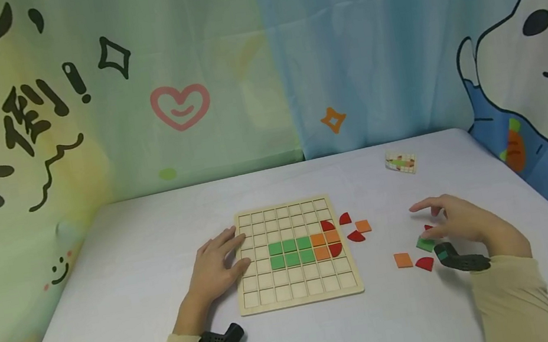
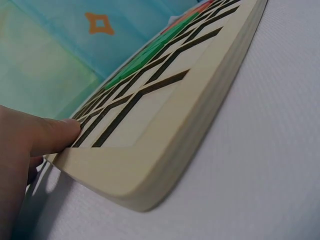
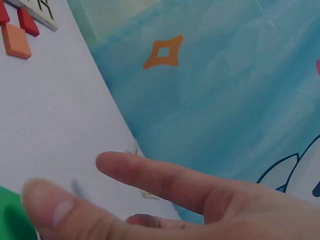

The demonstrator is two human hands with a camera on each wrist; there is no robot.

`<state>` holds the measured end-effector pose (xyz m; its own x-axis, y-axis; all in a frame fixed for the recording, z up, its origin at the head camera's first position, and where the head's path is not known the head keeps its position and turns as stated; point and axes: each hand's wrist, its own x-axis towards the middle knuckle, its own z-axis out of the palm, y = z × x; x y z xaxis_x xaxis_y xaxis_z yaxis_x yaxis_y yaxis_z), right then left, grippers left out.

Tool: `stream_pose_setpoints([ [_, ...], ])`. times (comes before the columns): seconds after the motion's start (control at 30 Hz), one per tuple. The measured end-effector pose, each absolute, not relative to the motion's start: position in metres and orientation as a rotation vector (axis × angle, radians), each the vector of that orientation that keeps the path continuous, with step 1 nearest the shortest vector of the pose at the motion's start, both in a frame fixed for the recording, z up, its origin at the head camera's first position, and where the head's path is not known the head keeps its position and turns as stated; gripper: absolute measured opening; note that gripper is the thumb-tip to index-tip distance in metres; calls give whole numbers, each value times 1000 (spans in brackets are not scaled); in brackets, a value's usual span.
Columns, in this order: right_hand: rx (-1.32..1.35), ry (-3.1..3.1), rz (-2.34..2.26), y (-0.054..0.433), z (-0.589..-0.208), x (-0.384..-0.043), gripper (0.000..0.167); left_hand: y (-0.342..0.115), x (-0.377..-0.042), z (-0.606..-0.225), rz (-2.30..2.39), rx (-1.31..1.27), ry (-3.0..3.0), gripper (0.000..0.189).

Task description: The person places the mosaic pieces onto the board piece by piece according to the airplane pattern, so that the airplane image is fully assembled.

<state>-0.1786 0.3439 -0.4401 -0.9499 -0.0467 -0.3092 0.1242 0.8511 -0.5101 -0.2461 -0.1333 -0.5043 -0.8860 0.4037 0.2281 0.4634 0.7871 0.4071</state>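
A wooden grid board (image 1: pixel 302 301) lies on the table, with several green squares (image 1: pixel 289 245), three orange squares (image 1: pixel 322 253) and two red quarter-round pieces (image 1: pixel 336 249) in its cells. My left hand (image 1: pixel 216 268) rests at the board's left edge, fingers extended; in the left wrist view its thumb (image 2: pixel 57 134) touches the top. Over loose pieces on the right hovers my right hand (image 1: pixel 462 220), index finger stretched out and thumb apart from it. Beneath that thumb is a green piece (image 1: pixel 425 244), with a bit of red partly hidden beside it. No piece shows between these fingers.
Nearer the front lie an orange square (image 1: pixel 403 260) and a red quarter-round piece (image 1: pixel 425 264). Right of the board are an orange square (image 1: pixel 363 226) and two red pieces (image 1: pixel 344 218). A small patterned card (image 1: pixel 401 163) lies at the back, before a printed curtain (image 1: pixel 367 48).
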Motion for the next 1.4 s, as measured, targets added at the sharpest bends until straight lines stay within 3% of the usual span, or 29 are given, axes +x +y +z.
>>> stream_pose_setpoints([
  [0.67,32,2802,-725,283,-454,-204,47,-134,-247,-506,-693,-688,-2853,58],
  [1.1,-58,2690,-727,276,-450,-201,30,-134,-248,-506,-684,-684,-2857,57],
  [1.4,-108,2674,-740,275,-450,-200,33,-134,-247,-505,-693,-694,-2856,57],
])
